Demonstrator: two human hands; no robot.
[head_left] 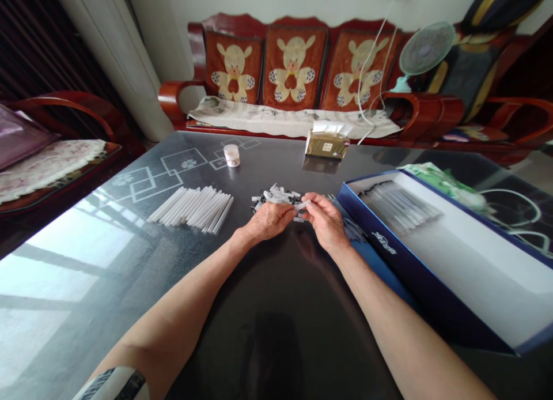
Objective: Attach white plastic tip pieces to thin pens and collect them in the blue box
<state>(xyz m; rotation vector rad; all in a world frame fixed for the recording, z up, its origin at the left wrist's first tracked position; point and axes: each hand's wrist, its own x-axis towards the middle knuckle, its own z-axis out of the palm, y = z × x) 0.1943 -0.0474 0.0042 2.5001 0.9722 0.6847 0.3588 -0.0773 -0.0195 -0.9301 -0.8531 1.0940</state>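
Note:
Over the middle of the table, my left hand point(271, 220) and my right hand point(327, 220) come together on a small white plastic piece point(303, 204). The fingertips of both hands are closed on it, and its left part is covered by my left fingers. Just behind my left hand is a loose pile of small white and black plastic pieces point(276, 193), partly hidden by that hand. White slender tubes point(194, 208) lie side by side to the left of my left hand.
Right of my right arm stands a blue box point(466, 285), white inside, holding a row of thin translucent sticks point(400, 207). A small white cup point(232, 156) and a tissue box point(327, 143) stand toward the back. A green plastic bag point(449, 184) lies behind the blue box.

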